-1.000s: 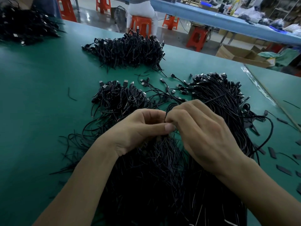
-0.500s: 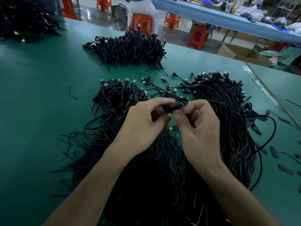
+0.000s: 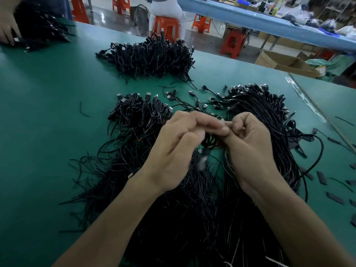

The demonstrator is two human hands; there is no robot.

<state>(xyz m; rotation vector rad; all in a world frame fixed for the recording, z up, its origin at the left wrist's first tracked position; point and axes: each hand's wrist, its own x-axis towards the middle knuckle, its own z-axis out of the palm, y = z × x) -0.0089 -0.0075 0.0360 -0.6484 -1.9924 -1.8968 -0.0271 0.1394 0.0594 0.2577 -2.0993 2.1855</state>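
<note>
1. Pinching a looped cable (image 3: 211, 140) between them, the left grip (image 3: 179, 149) and right grip (image 3: 250, 149) both curl tight on it, fingertips nearly meeting.
2. The cable hangs just above the near pile (image 3: 183, 218) on the desk (image 3: 48, 112), its plug blurred below.
3. A box (image 3: 285, 62) sits beyond the desk, flaps open; I cannot tell its contents.

The cable (image 3: 211, 140) pinched between my left hand (image 3: 177, 151) and right hand (image 3: 250, 149) has a smooth, mostly matt black plastic sheath, like the heap (image 3: 183, 218) under it. Beyond the cable, the plugs (image 3: 148, 95) show bright bare metal tips. The desk (image 3: 48, 112) is smooth, matt green. Farther beyond the cable are glossy orange plastic stools (image 3: 165, 24), a brown cardboard box (image 3: 285, 62) and a shiny floor (image 3: 107, 14).
</note>
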